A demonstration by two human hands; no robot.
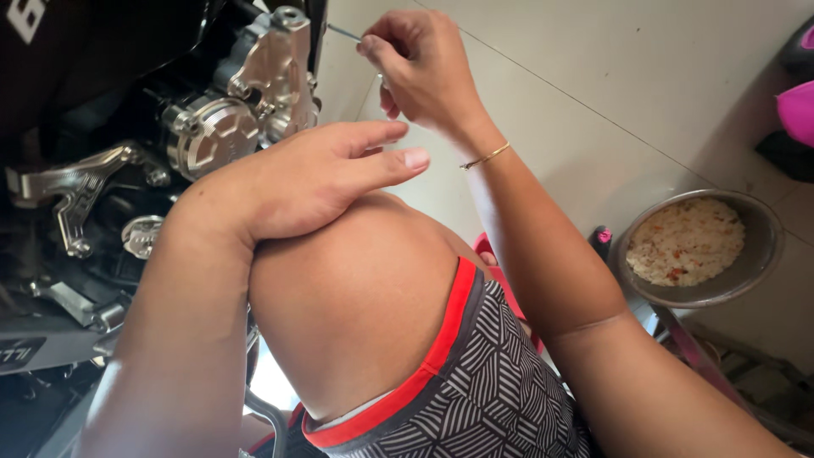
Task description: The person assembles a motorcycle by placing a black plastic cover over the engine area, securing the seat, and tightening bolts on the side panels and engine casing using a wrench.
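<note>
Your left hand [314, 182] rests open on your knee [356, 297] for support, while your right hand [420, 68] pinches a thin tool [343, 32] toward the engine [246, 93].

Thin tool [343, 32] tip behind engine [254, 76]; pink object [797, 110] cut off.

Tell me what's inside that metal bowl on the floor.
The metal bowl holds a pale, rice-like food with small orange and red bits. The food covers the bottom, so anything beneath it cannot be seen.
</note>
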